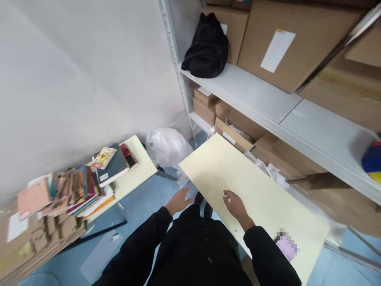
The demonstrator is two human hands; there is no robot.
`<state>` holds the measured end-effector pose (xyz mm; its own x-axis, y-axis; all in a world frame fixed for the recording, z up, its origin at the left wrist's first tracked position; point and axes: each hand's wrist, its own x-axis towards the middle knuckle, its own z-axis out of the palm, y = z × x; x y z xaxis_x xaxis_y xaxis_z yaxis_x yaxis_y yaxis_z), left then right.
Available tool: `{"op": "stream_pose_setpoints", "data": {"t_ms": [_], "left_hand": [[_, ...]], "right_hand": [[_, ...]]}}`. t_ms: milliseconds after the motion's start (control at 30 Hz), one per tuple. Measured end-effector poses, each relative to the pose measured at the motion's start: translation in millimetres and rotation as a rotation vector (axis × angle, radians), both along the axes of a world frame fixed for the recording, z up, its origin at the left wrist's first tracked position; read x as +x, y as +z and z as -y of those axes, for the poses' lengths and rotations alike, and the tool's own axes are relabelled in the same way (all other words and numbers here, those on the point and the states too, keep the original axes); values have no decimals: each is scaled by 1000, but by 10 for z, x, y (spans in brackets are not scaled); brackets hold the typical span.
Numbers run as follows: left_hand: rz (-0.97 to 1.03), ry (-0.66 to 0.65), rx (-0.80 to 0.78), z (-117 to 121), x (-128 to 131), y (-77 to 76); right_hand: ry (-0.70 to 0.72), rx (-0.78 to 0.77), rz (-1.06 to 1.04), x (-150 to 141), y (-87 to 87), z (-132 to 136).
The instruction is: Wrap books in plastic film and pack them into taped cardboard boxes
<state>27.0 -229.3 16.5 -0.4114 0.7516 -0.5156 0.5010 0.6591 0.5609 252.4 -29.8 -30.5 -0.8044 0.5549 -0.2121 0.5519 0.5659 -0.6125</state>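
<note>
My left hand point(179, 200) hangs over the blue floor in front of my body, thumb apart from the fingers and nothing in it. Above the cream tabletop point(256, 190), my right hand point(235, 204) is loosely curled with its fingers apart, also without anything in it. I cannot tell whether it touches the surface. A lilac item point(286, 246), blurred out by pixelation, lies on the same tabletop near my right sleeve.
Left stands a second table point(139, 157) with stacked books point(71, 190), a dark folder point(110, 167) and a phone point(130, 160). A white plastic bag point(168, 147) sits between the tables. Shelving point(256, 95) beyond holds cardboard boxes point(297, 39) and a black cloth bundle point(206, 47).
</note>
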Motion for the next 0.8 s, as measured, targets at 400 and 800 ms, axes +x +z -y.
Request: {"op": "stream_pose_setpoints", "data": {"t_ms": [400, 800], "left_hand": [[-104, 78, -105, 289, 212, 76], [20, 76, -52, 327, 119, 4]], "right_hand": [[231, 32, 109, -126, 180, -38], [93, 43, -85, -12, -37, 91]]}}
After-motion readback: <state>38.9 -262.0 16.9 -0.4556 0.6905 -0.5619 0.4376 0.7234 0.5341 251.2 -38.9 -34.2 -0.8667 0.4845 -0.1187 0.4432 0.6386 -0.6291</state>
